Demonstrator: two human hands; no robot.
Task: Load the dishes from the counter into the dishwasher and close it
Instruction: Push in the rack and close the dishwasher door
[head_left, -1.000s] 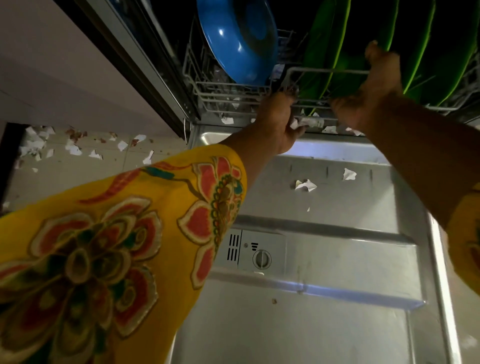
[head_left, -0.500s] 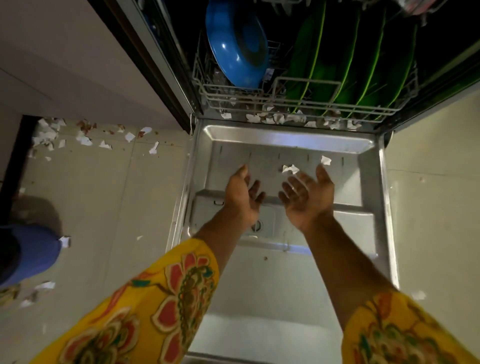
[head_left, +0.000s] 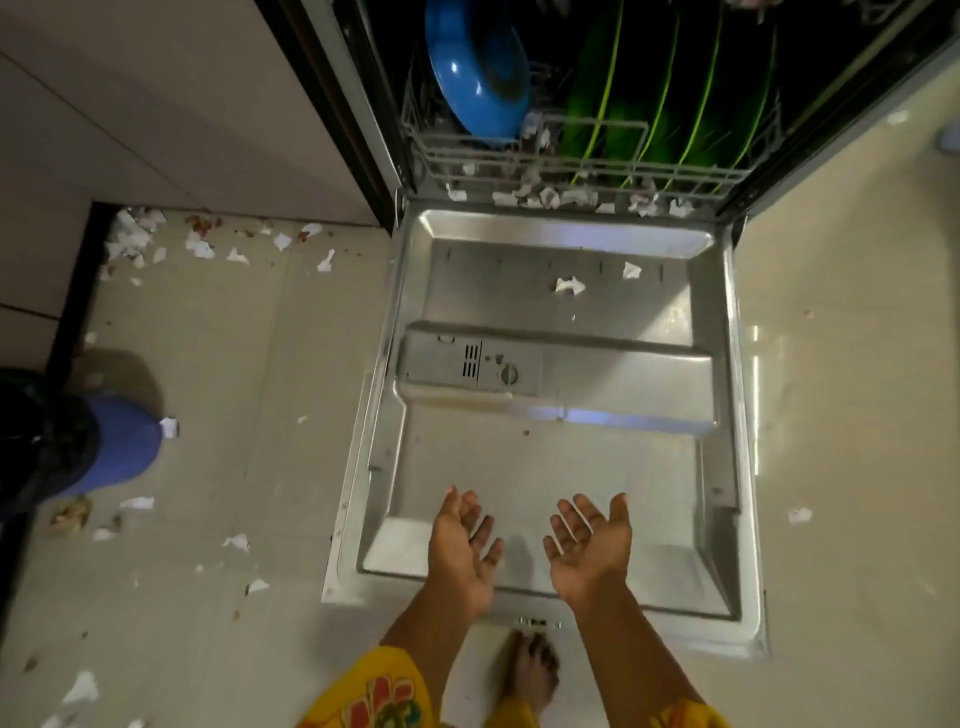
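Observation:
The dishwasher door (head_left: 550, 467) lies folded down flat, its steel inner side up. Behind it the lower rack (head_left: 582, 166) sits pushed inside the tub, holding a blue bowl (head_left: 475, 73) on the left and several green plates (head_left: 654, 98) standing on edge to the right. My left hand (head_left: 462, 545) and my right hand (head_left: 589, 548) hover palms up, fingers relaxed and empty, above the door's near edge. No counter or loose dishes show in this view.
White paper scraps litter the floor (head_left: 218, 364), the rack's front and the door. A blue bin with a dark liner (head_left: 67, 447) stands at the left. White cabinet fronts (head_left: 156, 104) flank the dishwasher. A bare foot (head_left: 530, 670) stands just before the door's edge.
My hands let go of the rack's front rail after it slid into the tub, then drew back toward me to the door's near edge, palms up. The camera rose and pulled away.

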